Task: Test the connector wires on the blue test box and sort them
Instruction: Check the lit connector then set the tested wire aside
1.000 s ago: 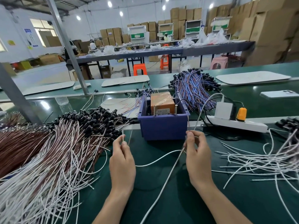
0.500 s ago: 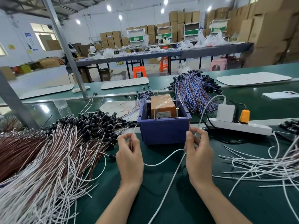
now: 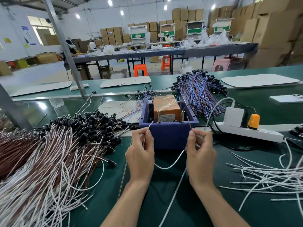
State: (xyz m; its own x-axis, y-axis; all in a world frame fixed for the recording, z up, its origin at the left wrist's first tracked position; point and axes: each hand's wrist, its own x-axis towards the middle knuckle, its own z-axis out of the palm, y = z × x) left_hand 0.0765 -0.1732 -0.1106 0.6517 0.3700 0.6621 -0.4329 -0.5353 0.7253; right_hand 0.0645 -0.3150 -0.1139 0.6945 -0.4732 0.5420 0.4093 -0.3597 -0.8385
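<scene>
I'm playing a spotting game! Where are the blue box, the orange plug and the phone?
blue box [image 3: 168,136], head view, on its front wall.
orange plug [image 3: 253,121], head view, on its body.
phone [image 3: 285,99], head view, on its white back.

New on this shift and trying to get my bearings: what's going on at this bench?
A person is testing a wire at the blue test box. The left hand pinches a white wire end and the right hand a brownish wire end. Both tips point at the two screws on the box; contact cannot be told. A pile of wires lies left, with loose white wires on the right.
</scene>
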